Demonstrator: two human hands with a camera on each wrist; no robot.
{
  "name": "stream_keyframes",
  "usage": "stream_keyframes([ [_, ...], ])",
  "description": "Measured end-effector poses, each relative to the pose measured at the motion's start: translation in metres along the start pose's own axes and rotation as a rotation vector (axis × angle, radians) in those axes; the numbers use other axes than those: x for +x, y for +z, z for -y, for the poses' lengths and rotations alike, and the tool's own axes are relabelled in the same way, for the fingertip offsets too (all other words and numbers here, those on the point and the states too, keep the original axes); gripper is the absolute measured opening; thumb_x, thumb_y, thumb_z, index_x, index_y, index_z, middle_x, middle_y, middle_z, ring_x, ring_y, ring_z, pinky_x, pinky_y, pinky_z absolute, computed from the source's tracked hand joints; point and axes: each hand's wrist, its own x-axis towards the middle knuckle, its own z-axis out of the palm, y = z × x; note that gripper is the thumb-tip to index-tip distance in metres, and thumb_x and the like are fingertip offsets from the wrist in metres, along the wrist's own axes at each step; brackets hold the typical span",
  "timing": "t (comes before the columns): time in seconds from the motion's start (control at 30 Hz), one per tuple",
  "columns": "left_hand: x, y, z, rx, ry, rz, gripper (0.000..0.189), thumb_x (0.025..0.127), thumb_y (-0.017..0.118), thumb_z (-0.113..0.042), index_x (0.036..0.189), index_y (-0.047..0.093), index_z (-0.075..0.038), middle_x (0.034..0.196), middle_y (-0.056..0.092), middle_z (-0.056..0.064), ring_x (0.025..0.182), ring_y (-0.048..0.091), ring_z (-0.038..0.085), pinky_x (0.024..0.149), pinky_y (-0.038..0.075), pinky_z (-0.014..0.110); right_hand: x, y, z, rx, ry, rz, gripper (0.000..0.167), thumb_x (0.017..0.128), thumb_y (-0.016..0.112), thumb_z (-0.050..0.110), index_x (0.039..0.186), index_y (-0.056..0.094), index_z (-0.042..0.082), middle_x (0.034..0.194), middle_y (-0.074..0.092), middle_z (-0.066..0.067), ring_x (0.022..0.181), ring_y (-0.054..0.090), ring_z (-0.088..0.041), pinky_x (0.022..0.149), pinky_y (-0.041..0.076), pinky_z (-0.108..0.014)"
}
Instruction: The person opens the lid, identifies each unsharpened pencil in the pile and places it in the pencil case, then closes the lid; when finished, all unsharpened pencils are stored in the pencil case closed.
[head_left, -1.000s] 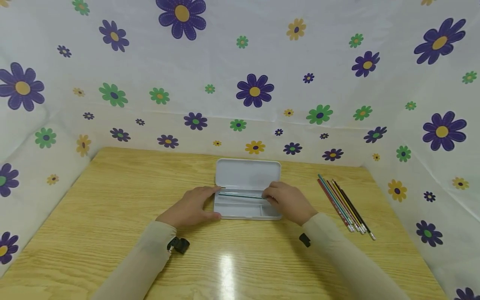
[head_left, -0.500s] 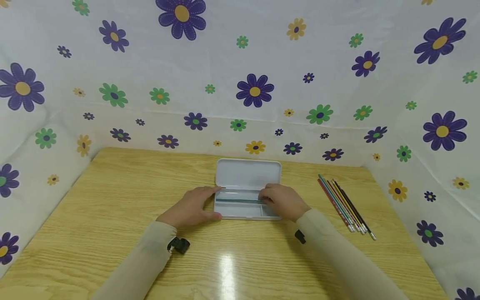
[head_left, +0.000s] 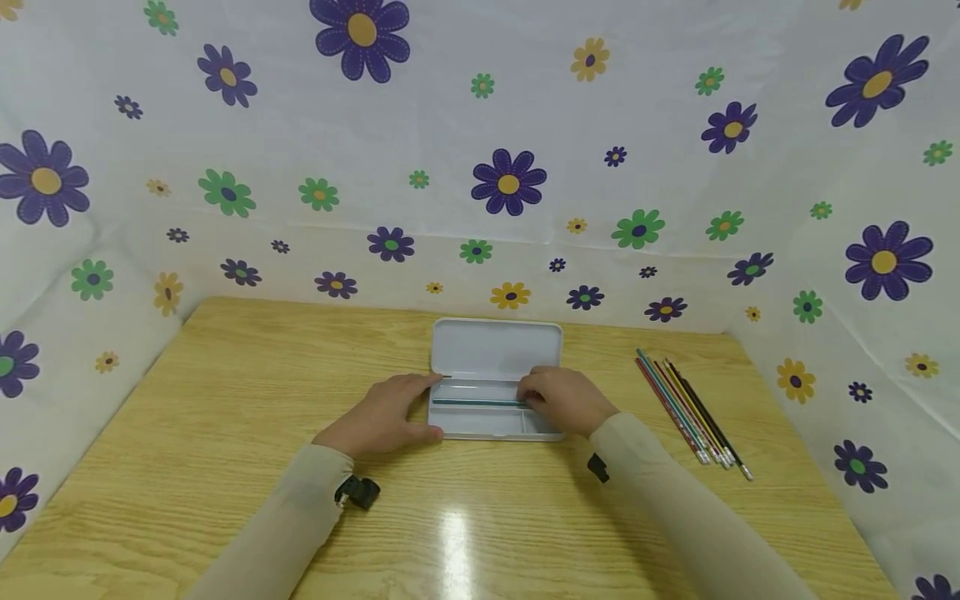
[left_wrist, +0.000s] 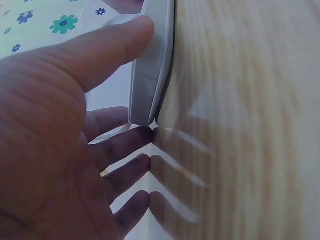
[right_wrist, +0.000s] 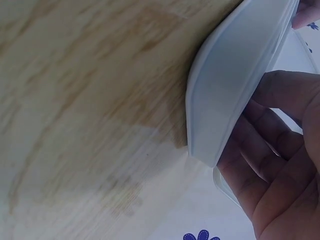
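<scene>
A pale grey pencil case (head_left: 472,423) lies on the table with its lid (head_left: 497,348) folded back. Along its long compartment runs a teal pencil (head_left: 480,402). My right hand (head_left: 567,402) reaches over the right wall and pinches the pencil's right end, which the fingers cover. At the opposite end, my left hand (head_left: 378,417) rests against the case, index fingertip at the rear corner and thumb at the front one. The left wrist view shows that thumb on the case wall (left_wrist: 150,70) and the other fingers (left_wrist: 127,170) extended past it.
Right of the case, a bundle of several coloured pencils (head_left: 690,412) lies slanted on the wooden table (head_left: 480,517). A flowered white cloth (head_left: 420,108) stands behind and on both sides. The case has a small divided section (head_left: 536,423) at its front right.
My right hand has come slightly left and nearer, bringing the teal pencil from the back of the long compartment to its front edge. In the last half second little has moved; the left hand stays put.
</scene>
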Motion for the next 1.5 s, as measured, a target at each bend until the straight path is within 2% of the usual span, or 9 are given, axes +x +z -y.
stream_keyframes([
  [0.2,0.000,0.000,0.000,-0.008,0.004,-0.007,0.087,0.089,0.079,-0.049,0.160,0.039,-0.016,0.160,0.044,0.010,0.150,0.036,0.035,0.124,0.024,0.057,-0.007,-0.004,-0.001,-0.040,-0.025,-0.017,0.012,0.099,0.072,0.015,0.108,0.078,0.015,0.102,0.071,0.005,0.089,0.065,-0.010,0.085,0.059,-0.034],
  [0.4,0.000,0.000,0.000,-0.015,0.012,-0.012,0.088,0.090,0.079,-0.048,0.160,0.039,-0.015,0.161,0.044,0.011,0.150,0.036,0.035,0.124,0.024,0.057,-0.033,-0.016,-0.009,-0.099,-0.063,-0.091,0.018,0.096,0.075,0.017,0.114,0.076,0.015,0.109,0.070,0.002,0.096,0.068,-0.013,0.081,0.060,-0.034],
  [0.53,-0.001,0.001,0.000,-0.017,0.017,-0.015,0.087,0.090,0.078,-0.049,0.160,0.039,-0.015,0.160,0.044,0.012,0.150,0.036,0.036,0.124,0.024,0.058,-0.057,-0.023,-0.025,-0.104,-0.064,-0.165,0.023,0.093,0.079,0.015,0.115,0.075,0.010,0.110,0.070,-0.003,0.097,0.069,-0.018,0.079,0.060,-0.036],
  [0.67,-0.001,0.001,0.002,-0.012,0.014,-0.015,0.087,0.090,0.078,-0.050,0.160,0.039,-0.015,0.161,0.043,0.012,0.150,0.036,0.037,0.124,0.024,0.058,-0.079,-0.030,-0.051,-0.110,-0.010,-0.206,0.027,0.091,0.080,0.014,0.115,0.072,0.006,0.111,0.069,-0.009,0.101,0.068,-0.027,0.082,0.059,-0.044],
  [0.8,-0.001,0.002,0.004,-0.003,0.017,-0.019,0.087,0.090,0.077,-0.049,0.160,0.039,-0.015,0.160,0.044,0.012,0.149,0.037,0.037,0.123,0.025,0.058,-0.101,-0.037,-0.077,-0.090,0.108,-0.167,0.031,0.093,0.078,0.016,0.119,0.070,0.002,0.118,0.069,-0.016,0.104,0.069,-0.036,0.083,0.059,-0.053],
  [1.0,-0.001,0.002,0.004,-0.017,0.021,-0.024,0.086,0.090,0.078,-0.049,0.160,0.040,-0.015,0.160,0.045,0.012,0.149,0.037,0.037,0.123,0.027,0.058,-0.128,-0.040,-0.106,-0.019,0.233,-0.079,0.029,0.096,0.074,0.019,0.118,0.070,0.001,0.110,0.070,-0.014,0.096,0.068,-0.033,0.079,0.057,-0.055],
  [1.1,-0.001,0.002,0.003,-0.017,0.010,-0.020,0.087,0.089,0.078,-0.048,0.160,0.040,-0.016,0.160,0.044,0.012,0.149,0.037,0.036,0.123,0.027,0.057,-0.137,-0.038,-0.116,-0.010,0.249,-0.064,0.025,0.096,0.074,0.021,0.113,0.071,0.002,0.101,0.071,-0.008,0.089,0.069,-0.027,0.076,0.058,-0.052],
  [1.27,0.000,0.002,0.002,-0.012,-0.001,-0.017,0.087,0.089,0.079,-0.049,0.160,0.040,-0.017,0.160,0.044,0.011,0.150,0.037,0.036,0.123,0.026,0.057,-0.145,-0.034,-0.124,-0.027,0.244,-0.053,0.019,0.094,0.076,0.018,0.105,0.073,0.004,0.089,0.068,0.001,0.075,0.060,-0.014,0.066,0.054,-0.042],
  [1.5,-0.001,0.001,0.000,-0.016,-0.004,-0.012,0.087,0.089,0.078,-0.049,0.160,0.039,-0.017,0.161,0.043,0.010,0.150,0.036,0.035,0.124,0.025,0.057,-0.149,-0.028,-0.127,-0.004,0.255,-0.060,0.012,0.094,0.075,0.014,0.103,0.075,0.006,0.094,0.072,-0.003,0.083,0.068,-0.020,0.074,0.059,-0.046],
])
